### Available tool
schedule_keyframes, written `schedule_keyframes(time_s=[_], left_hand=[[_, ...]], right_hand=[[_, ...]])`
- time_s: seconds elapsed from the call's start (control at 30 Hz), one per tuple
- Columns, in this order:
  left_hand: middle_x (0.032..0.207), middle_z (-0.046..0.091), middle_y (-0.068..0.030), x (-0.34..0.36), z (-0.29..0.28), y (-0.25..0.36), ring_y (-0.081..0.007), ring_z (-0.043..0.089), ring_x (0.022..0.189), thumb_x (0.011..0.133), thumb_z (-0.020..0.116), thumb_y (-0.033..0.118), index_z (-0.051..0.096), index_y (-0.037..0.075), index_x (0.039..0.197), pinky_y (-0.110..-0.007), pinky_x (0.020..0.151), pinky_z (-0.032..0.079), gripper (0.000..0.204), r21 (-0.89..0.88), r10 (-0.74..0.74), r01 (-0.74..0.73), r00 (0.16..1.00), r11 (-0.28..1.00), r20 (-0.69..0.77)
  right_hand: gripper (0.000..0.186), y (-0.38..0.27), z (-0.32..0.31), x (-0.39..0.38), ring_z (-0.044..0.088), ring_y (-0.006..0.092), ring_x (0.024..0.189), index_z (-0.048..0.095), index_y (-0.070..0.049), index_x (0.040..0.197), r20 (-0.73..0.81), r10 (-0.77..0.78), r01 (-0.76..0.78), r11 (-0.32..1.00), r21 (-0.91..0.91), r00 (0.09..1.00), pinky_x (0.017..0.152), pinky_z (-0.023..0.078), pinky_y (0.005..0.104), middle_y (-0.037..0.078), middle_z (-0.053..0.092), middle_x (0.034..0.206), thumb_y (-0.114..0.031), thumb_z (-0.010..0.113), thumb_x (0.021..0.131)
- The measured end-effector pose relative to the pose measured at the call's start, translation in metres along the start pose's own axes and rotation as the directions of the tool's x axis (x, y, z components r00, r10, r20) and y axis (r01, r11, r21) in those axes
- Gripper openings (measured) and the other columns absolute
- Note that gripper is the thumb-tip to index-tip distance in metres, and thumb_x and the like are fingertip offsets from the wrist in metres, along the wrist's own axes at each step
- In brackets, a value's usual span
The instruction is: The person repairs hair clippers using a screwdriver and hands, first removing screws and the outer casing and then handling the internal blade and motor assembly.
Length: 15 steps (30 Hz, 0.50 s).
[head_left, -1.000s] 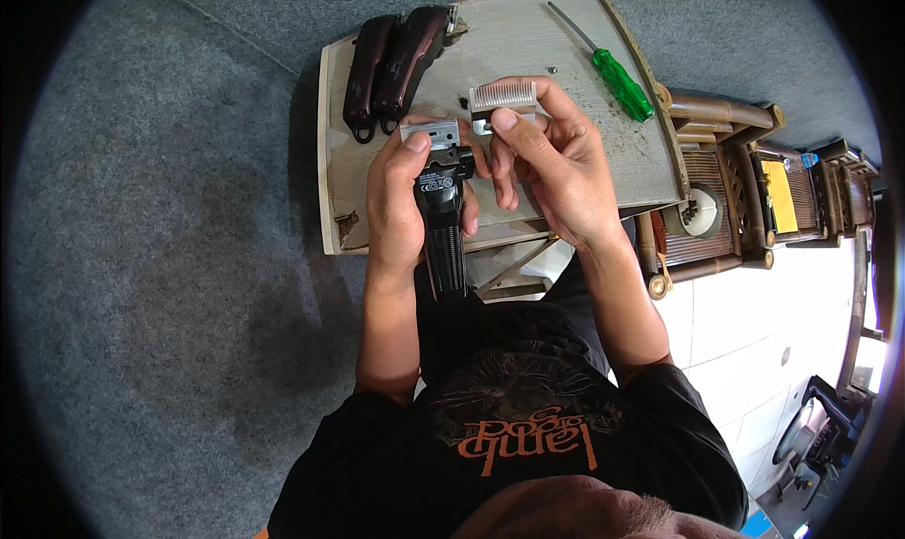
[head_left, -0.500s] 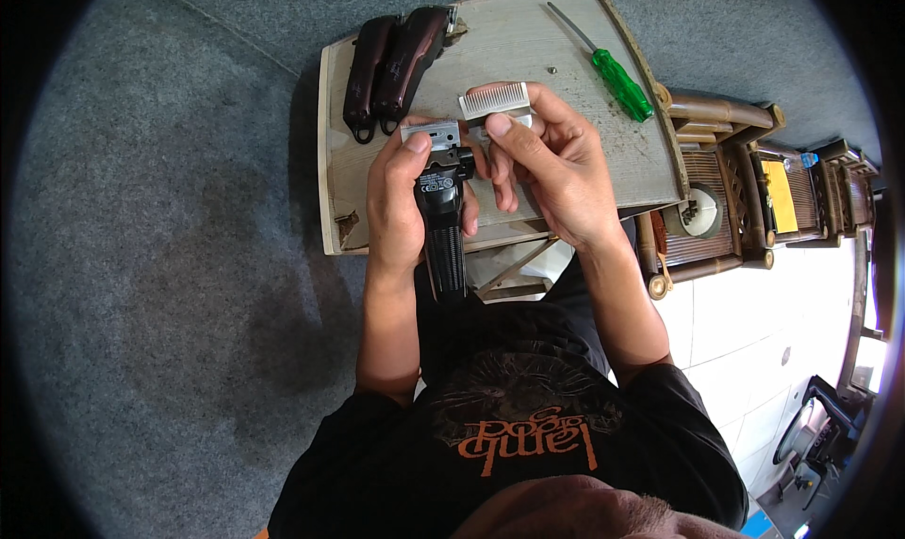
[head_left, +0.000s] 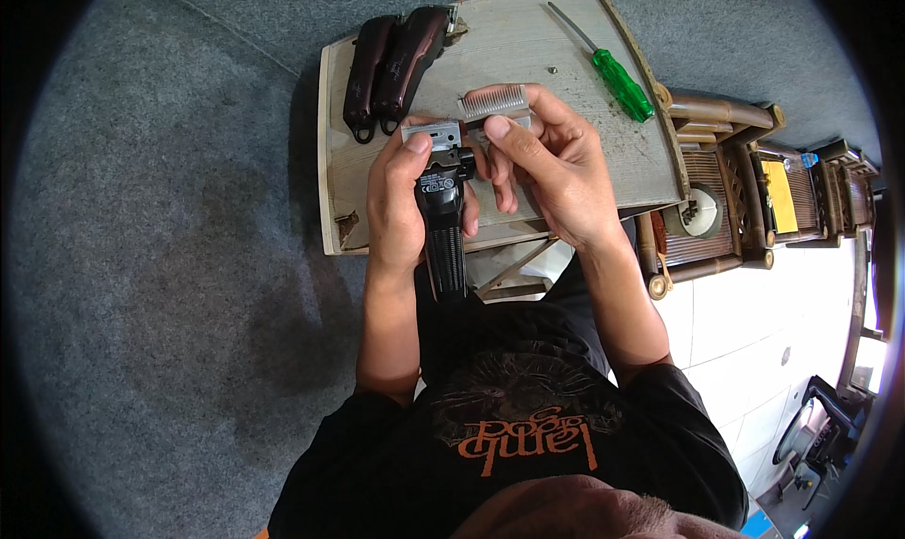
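Note:
My left hand (head_left: 394, 195) is closed round a black hair clipper (head_left: 440, 195), its thumb on the bare metal plate at the top end. Between the thumb and fingers of my right hand (head_left: 566, 167) is a toothed metal clipper blade (head_left: 493, 103), teeth pointing away from me. The blade is apart from the clipper, just to the right of its head. Two dark maroon clipper housings (head_left: 410, 63) lie side by side at the far left of the wooden board (head_left: 509, 40). A screwdriver with a green handle (head_left: 622, 85) rests at the far right.
A small screw (head_left: 553, 70) and loose dark hair clippings (head_left: 627, 148) are on the board. Bamboo furniture (head_left: 721, 115) stands to the right, bearing a round white container (head_left: 699, 209) and a yellow sheet (head_left: 780, 196). Grey carpet (head_left: 189, 256) covers the left side.
The blade in my right hand has tilted slightly, so the light on its teeth differs. My left hand and the clipper have stayed put.

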<state>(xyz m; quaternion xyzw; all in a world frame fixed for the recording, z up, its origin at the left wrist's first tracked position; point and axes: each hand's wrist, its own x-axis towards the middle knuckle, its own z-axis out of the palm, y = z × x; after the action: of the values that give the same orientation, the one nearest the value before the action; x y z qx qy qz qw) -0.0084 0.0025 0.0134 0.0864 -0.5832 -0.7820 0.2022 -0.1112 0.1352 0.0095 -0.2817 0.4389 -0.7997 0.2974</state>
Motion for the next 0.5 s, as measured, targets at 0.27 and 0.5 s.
schedule_keyframes(time_s=[0.27, 0.5], left_hand=[[0.081, 0.065, -0.0154, 0.0005, -0.0010, -0.0007, -0.0185, 0.059, 0.045, 0.104, 0.043, 0.039, 0.055, -0.001, 0.105, -0.028, 0.038, 0.045, 0.041, -0.002, -0.003, 0.003, 1.000, 1.000, 0.001], [0.081, 0.065, -0.0153, 0.0002, 0.0000, 0.0015, -0.0188, 0.059, 0.044, 0.103, 0.043, 0.039, 0.054, -0.001, 0.104, -0.028, 0.038, 0.045, 0.041, 0.004, -0.004, 0.004, 1.000, 1.000, 0.001]], right_hand=[[0.023, 0.0007, -0.0004, 0.0001, 0.060, 0.0075, 0.053, 0.065, -0.002, 0.124, 0.006, 0.007, -0.007, 1.000, -0.004, 1.000, 0.048, 0.046, 0.0207, 0.002, 0.065, 0.068, -0.013, 0.063, 0.105], [0.032, 0.0006, 0.0009, -0.0002, 0.058, 0.0091, 0.052, 0.062, 0.004, 0.131, -0.011, 0.005, -0.006, 1.000, -0.027, 1.000, 0.047, 0.047, 0.0210, 0.005, 0.063, 0.067, -0.013, 0.064, 0.104]])
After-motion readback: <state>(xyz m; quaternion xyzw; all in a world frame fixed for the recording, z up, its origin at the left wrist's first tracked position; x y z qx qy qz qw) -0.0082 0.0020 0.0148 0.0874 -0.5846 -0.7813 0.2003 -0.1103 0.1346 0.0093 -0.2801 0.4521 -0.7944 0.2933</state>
